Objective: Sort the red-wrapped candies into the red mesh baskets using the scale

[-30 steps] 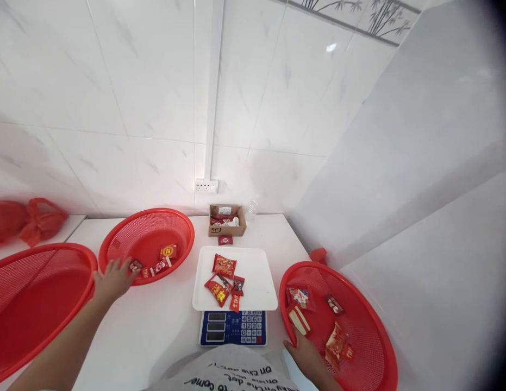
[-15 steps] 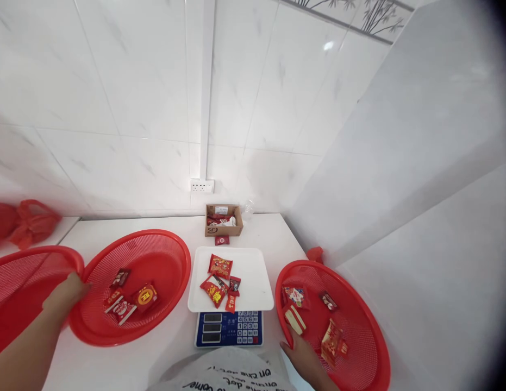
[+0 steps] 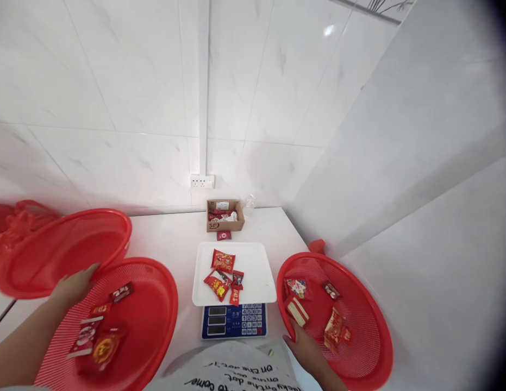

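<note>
My left hand (image 3: 75,285) is closed on the rim of the upper-left red plastic basket (image 3: 124,239), where it meets the lower-left red basket (image 3: 171,282). That lower basket holds several wrapped snacks, among them a yellow-and-red packet (image 3: 106,346) and a dark red packet (image 3: 121,292). On the right, my right hand (image 3: 304,345) grips the near rim of another red basket (image 3: 385,326), its fingers partly hidden. Inside lie a cream-and-red packet (image 3: 297,311), an orange-red packet (image 3: 333,329) and other snacks.
Between the baskets, a white tray (image 3: 256,271) with several red packets (image 3: 218,284) sits on a blue digital scale (image 3: 234,321). Behind it stand a cardboard box (image 3: 225,222) of snacks and a loose red packet (image 3: 224,235). Red bags (image 3: 20,222) lie far left.
The far-left basket has shifted right and toward the wall with my left hand on it. The snack basket beside it has come nearer and left. My right hand keeps its grip.
</note>
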`<state>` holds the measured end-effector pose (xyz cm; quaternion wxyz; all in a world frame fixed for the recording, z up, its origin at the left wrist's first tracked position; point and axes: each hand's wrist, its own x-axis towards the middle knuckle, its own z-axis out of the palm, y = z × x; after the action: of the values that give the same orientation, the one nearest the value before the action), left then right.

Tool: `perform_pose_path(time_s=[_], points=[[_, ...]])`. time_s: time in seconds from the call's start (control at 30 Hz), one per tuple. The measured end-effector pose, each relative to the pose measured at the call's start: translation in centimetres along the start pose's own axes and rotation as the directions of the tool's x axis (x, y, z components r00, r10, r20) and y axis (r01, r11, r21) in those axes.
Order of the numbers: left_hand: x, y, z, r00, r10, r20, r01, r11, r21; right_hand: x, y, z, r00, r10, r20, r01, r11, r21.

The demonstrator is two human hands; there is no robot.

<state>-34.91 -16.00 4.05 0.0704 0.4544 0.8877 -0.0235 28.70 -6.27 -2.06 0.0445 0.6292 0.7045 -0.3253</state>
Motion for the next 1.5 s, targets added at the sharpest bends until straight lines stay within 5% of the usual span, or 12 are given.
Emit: perform_pose_path(time_s=[0.1, 0.2, 0.33, 0.53, 0.73, 0.97, 1.07, 1.17, 1.27, 1.33, 1.5], points=[[-0.1, 1.1, -0.4, 0.991, 0.111, 0.073, -0.122, 0.979, 0.164, 0.1, 0.0, -0.1, 1.000, 0.019, 0.005, -0.019, 1.000, -0.005], [0.0, 2.9, -0.7, 0.985, 0.171, 0.036, -0.175, 0.967, 0.187, 0.3, -0.2, -0.3, 0.998, 0.064, 0.008, -0.064, 0.998, -0.005], [0.4, 6.3, -1.4, 0.989, 0.138, 0.046, -0.139, 0.990, 0.037, 0.6, -0.3, -0.5, 0.999, 0.046, 0.001, -0.046, 0.999, 0.023], [0.4, 11.6, -0.3, 0.889, 0.411, 0.203, -0.376, 0.907, -0.190, 0.7, -0.5, -0.8, 0.998, 0.058, 0.025, -0.058, 0.998, -0.008], [0.2, 14.9, 1.8, 0.907, 0.410, 0.094, -0.354, 0.866, -0.354, 0.6, -0.6, -1.2, 0.997, 0.063, 0.038, -0.062, 0.998, -0.008], [-0.6, 19.9, 2.0, 0.917, 0.389, 0.090, -0.343, 0.882, -0.323, 0.7, -0.8, -1.5, 0.998, 0.053, 0.046, -0.052, 0.998, -0.037], [-1.5, 22.3, 2.4, 0.913, 0.405, -0.040, -0.399, 0.872, -0.284, 0.7, -0.9, -1.6, 0.998, 0.037, 0.042, -0.035, 0.998, -0.049], [-3.9, 25.3, 3.3, 0.821, 0.532, -0.207, -0.571, 0.780, -0.256, 0.7, -0.9, -1.5, 0.999, 0.044, 0.027, -0.043, 0.998, -0.036], [-7.5, 28.5, 4.5, 0.668, 0.721, -0.184, -0.739, 0.613, -0.279, 0.7, -0.7, -1.2, 0.999, 0.050, 0.002, -0.050, 0.998, -0.037], [-9.5, 30.4, 5.4, 0.602, 0.783, -0.155, -0.788, 0.553, -0.270, 0.7, -0.6, -1.0, 0.999, 0.050, -0.008, -0.050, 0.998, -0.034], [-11.1, 32.4, 6.7, 0.627, 0.771, -0.114, -0.771, 0.594, -0.229, 0.7, -0.5, -1.0, 0.998, 0.056, -0.001, -0.056, 0.998, 0.011]])
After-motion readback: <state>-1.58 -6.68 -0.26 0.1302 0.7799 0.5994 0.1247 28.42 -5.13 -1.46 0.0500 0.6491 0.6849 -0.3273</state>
